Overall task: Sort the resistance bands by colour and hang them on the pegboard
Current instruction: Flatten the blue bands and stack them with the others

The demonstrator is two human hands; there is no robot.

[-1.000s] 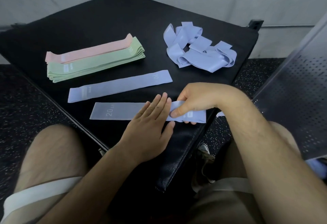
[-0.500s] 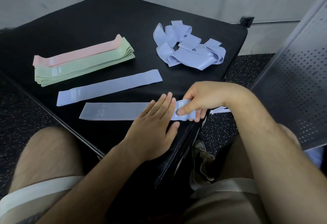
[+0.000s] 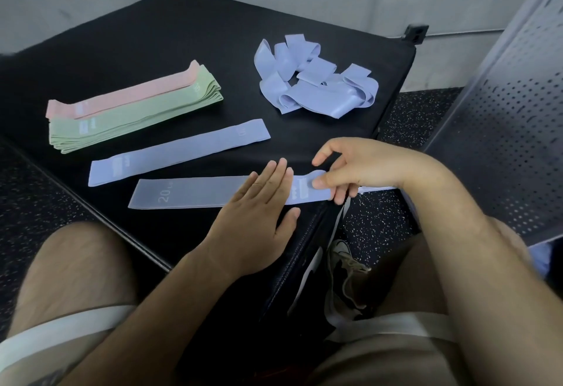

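Observation:
A lilac band marked "20" (image 3: 189, 192) lies flat near the front edge of the black mat (image 3: 152, 35). My left hand (image 3: 259, 212) rests flat on its middle, fingers together. My right hand (image 3: 344, 169) pinches the band's right end between thumb and fingers. A second lilac band (image 3: 179, 151) lies flat just behind it. Further back, a tangled heap of lilac bands (image 3: 316, 81) sits at the mat's right. At the left, a pink band (image 3: 128, 96) lies on a stack of green bands (image 3: 134, 120).
A grey perforated pegboard (image 3: 502, 129) leans at the right, over the speckled floor (image 3: 408, 117). A grey wall runs behind the mat. My bare knees and a shoe (image 3: 344, 267) are below the mat's front corner.
My right hand has opened its upper fingers and shifted its pinch on the band's right end. The left hand stays flat on the band. The camera has drifted a little.

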